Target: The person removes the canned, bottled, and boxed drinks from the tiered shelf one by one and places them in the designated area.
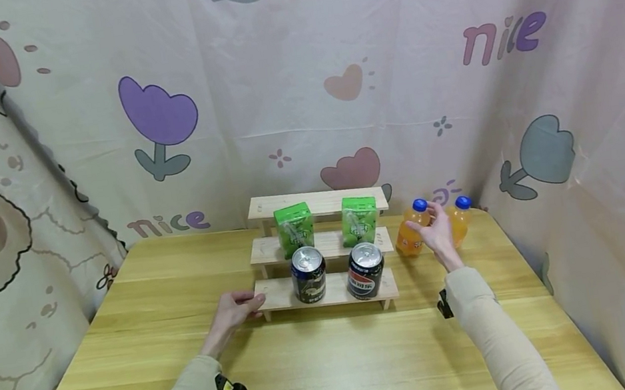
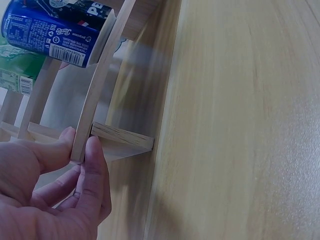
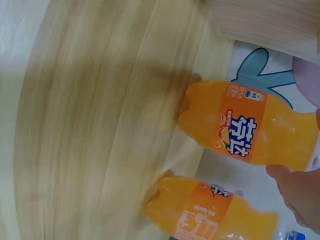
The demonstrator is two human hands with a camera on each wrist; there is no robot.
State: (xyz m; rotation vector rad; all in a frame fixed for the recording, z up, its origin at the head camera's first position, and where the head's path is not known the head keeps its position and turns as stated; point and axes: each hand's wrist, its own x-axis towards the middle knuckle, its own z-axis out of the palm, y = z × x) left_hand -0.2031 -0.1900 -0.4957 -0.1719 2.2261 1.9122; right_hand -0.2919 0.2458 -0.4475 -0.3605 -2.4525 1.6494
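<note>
A three-step wooden display rack (image 1: 280, 294) stands on the table. My left hand (image 1: 234, 311) pinches the left end of its lowest step between thumb and fingers, as the left wrist view shows. Right of the rack, my right hand (image 1: 439, 233) holds an orange soda bottle (image 3: 237, 125) with a blue cap near its top, thumb on one side and a fingertip on the other. Whether its base touches the table I cannot tell. Close beside it is a second orange soda bottle (image 3: 200, 210), partly behind the hand in the head view.
Two dark soda cans (image 1: 309, 280) are on the lowest step, and two green drink cartons (image 1: 359, 221) on the middle one. The wooden table (image 1: 339, 373) extends toward me. Printed curtains (image 1: 273, 93) hang behind and at both sides.
</note>
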